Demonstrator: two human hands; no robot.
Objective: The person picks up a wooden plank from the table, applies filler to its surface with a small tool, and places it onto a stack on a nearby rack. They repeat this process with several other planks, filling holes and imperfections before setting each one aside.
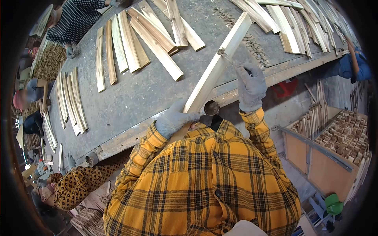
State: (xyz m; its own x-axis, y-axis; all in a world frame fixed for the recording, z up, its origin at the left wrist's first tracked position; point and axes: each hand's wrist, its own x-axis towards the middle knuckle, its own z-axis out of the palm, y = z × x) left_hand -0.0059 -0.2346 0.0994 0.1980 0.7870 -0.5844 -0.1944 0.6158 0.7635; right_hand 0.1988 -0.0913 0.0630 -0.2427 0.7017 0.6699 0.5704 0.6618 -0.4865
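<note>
A long pale wooden board slants from my body out over the table, a dark knot patch on its upper part. My left hand, in a grey glove, is closed around the board's near end. To the right of the board, my gloved right hand has its fingers pinched on a thin blade-like tool, whose tip reaches the knot patch. The tool's exact kind is too small to tell. A round tin with dark brown contents sits at the table edge between my hands.
Several loose boards lie across the grey table, with more at the far right. Co-workers stand around it, one in a patterned top at left. A crate of wood pieces stands on the floor at right.
</note>
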